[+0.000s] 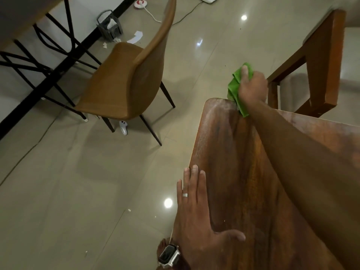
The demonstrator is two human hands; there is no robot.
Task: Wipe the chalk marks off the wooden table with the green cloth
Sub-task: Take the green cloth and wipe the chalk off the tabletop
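Note:
The dark wooden table (pixel 243 162) fills the lower right of the head view, with a pale chalky haze along its left edge and far corner. My right hand (pixel 252 87) grips the bunched green cloth (pixel 234 88) at the table's far corner, where the cloth hangs partly past the edge. My left hand (pixel 194 211) lies flat with straight fingers on the table's near left edge. It wears a ring and a wristwatch.
A tan chair (pixel 126 78) stands on the tiled floor left of the table, a white controller (pixel 123 128) beneath it. A wooden chair frame (pixel 319 65) stands just beyond the far corner. A black-legged table (pixel 39 45), grey basket (pixel 109 26), paper scraps and cables lie further back.

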